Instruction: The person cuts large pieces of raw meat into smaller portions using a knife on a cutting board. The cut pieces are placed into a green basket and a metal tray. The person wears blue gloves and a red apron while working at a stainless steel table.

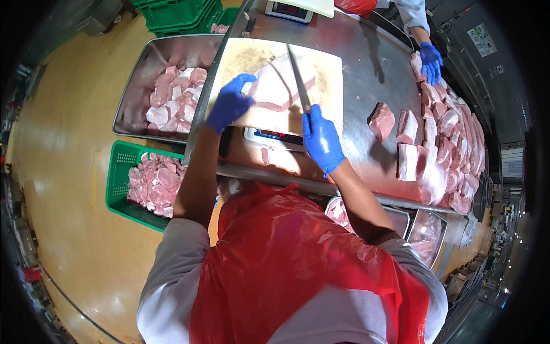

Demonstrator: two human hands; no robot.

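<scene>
Nearest is the person's red apron [298,258], with trays [401,218] of metal showing below the near edge of the steel bench [358,86]. Left of that edge, a green crate [117,183] of pale pink meat stands on the floor.

Just inside the near edge, toward the bench's left corner, a scale [251,134] shows from under a cutting board. Its small display [274,135] glows with red digits.

The right hand [322,140], gloved blue, is closed round the handle of a knife [298,76] at the right part of the board's near edge. The left hand [231,104], also gloved, is at the board's left edge, thumb and fingers apart at the left end of a meat slab [272,86]; how firmly they hold cannot be told. The slab lies in the middle of the cutting board [332,117], and the blade crosses above it.

Beside the bench's left edge, a steel bin [132,109] holds meat chunks. Toward the right edge, a lone chunk [382,121] lies near a large heap of cut meat [450,137], which a co-worker's gloved hand [431,63] touches at its far end.

At the far edge is a second scale [288,11]; beyond the right edge, a wall sign [481,40] bears print too small to read.
</scene>
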